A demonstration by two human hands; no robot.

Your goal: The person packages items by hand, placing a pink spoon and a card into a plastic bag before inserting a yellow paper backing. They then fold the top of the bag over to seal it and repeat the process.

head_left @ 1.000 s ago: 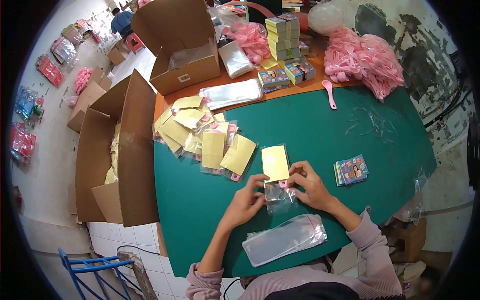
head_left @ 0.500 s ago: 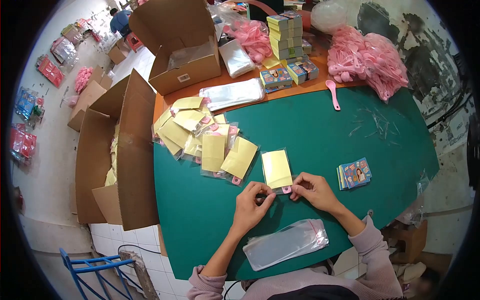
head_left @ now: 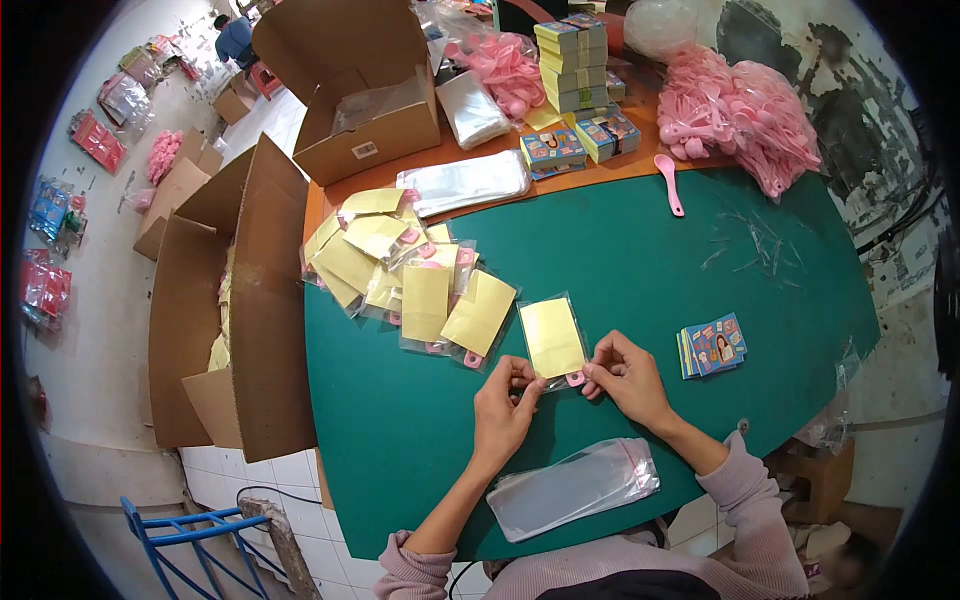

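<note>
A clear plastic bag (head_left: 553,338) with a yellow card inside lies on the green table mat, the end of a pink spoon handle (head_left: 575,379) showing at its lower edge. My left hand (head_left: 507,408) is closed in a pinch at the bag's lower left corner. At the lower right corner, beside the pink handle end, my right hand (head_left: 630,380) pinches the bag's edge. Nearer my body is a stack of flat clear bags (head_left: 575,490). To the right of my right hand sits a small pile of blue printed cards (head_left: 715,345).
Filled bags with yellow cards (head_left: 425,303) are heaped at left. Cardboard boxes (head_left: 275,300) stand beyond the table's left edge. Along the back are card stacks (head_left: 572,65), bagged pink spoons (head_left: 740,125) and more clear bags (head_left: 465,184). One loose pink spoon (head_left: 670,185) and plastic strips (head_left: 760,245) lie at right.
My left thumb has moved up onto the bag's lower left corner. The bag has shifted very slightly, and the right hand stays at its corner.
</note>
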